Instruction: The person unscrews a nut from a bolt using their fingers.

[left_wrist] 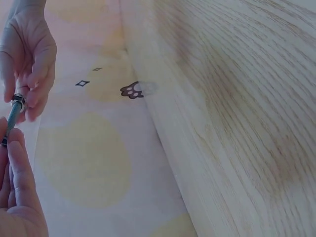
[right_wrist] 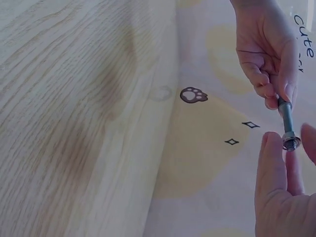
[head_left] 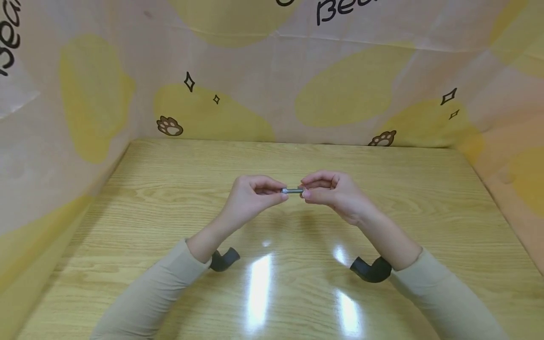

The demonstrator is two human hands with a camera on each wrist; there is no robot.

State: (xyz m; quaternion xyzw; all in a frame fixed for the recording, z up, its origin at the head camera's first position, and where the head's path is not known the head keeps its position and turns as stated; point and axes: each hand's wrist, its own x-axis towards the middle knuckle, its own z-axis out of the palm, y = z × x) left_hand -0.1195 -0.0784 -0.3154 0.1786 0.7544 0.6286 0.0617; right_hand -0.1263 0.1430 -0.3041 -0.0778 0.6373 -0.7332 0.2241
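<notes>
A slim metal bolt (head_left: 294,191) is held level between the two hands, above the table. My left hand (head_left: 250,196) pinches its head end between thumb and fingers. Toward the other end sits a shiny nut (right_wrist: 291,141), with the threaded tip of the bolt showing through it in the right wrist view. The thumb and fingers of my right hand (head_left: 333,191) are around this nut, fingertips right at its rim. In the left wrist view the bolt's thread (left_wrist: 12,121) shows between the hands.
A light wood-grain table (head_left: 170,179) lies under the hands, with bright reflections near its front. A patterned cloth (head_left: 272,94) with yellow patches and paw prints stands around the back and sides. Black curved pieces (head_left: 371,269) stick out at both wrists.
</notes>
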